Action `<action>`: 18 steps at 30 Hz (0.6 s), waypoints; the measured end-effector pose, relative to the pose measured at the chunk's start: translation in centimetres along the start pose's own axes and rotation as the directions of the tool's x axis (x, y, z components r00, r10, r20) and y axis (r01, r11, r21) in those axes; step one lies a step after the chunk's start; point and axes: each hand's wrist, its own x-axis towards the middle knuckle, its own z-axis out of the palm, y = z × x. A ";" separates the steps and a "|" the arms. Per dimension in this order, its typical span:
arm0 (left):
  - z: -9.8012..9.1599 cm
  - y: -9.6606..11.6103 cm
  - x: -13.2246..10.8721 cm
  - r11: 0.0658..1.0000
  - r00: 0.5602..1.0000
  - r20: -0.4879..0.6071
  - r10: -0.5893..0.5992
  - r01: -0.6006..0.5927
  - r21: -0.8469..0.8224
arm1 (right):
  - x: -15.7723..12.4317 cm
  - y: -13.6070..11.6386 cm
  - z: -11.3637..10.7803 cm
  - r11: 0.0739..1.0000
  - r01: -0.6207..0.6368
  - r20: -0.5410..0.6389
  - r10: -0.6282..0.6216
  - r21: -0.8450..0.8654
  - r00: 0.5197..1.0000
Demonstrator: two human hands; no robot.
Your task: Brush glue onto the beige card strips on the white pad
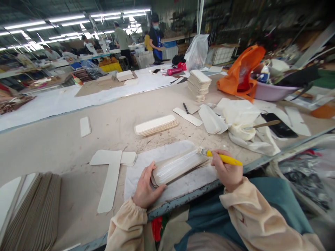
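Note:
A stack of long, round-ended board strips (180, 164) lies on a white sheet (132, 179) at the table's front edge. Wet white paste shines on the top strip. My left hand (148, 186) grips the stack's left end, thumb at the near side and fingers at the far side. In my right hand (227, 170) is a paintbrush (222, 158) with a yellow handle, its bristles touching the strip's far right end. Behind it, a white tub (242, 115) sits in crumpled paper, and a second brush with a wooden handle (265, 124) rests across a paste-smeared part there.
Loose strips (110, 184) cross each other left of the sheet. Another strip stack (157, 125) lies beyond, with a taller pile (199, 85) farther back. Many boards (39, 209) stand at lower left. A phone (280, 125) and a lilac basin (274, 91) are at right.

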 end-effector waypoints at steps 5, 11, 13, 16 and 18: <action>0.0 0.0 0.0 1.000 1.000 -0.010 0.007 -0.007 0.013 | -0.1 -0.7 -0.7 0.997 0.018 -0.020 -0.016 0.078 1.000; 0.0 0.0 0.0 0.999 1.000 -0.003 0.022 -0.022 0.045 | -0.9 -1.1 -0.5 0.978 -0.038 0.173 0.002 0.203 0.985; -0.1 0.0 0.0 0.998 1.000 -0.003 0.022 -0.022 0.056 | -1.1 -0.9 -0.2 0.990 -0.030 0.238 -0.004 0.138 0.971; -0.1 0.1 0.1 0.998 1.000 -0.001 0.009 -0.009 0.063 | -0.9 -0.2 -0.4 1.000 -0.011 0.209 0.005 0.025 0.978; -0.2 0.2 0.1 0.998 1.000 -0.002 0.004 -0.004 0.066 | -0.4 0.4 -0.8 1.000 -0.020 0.150 0.022 -0.011 0.988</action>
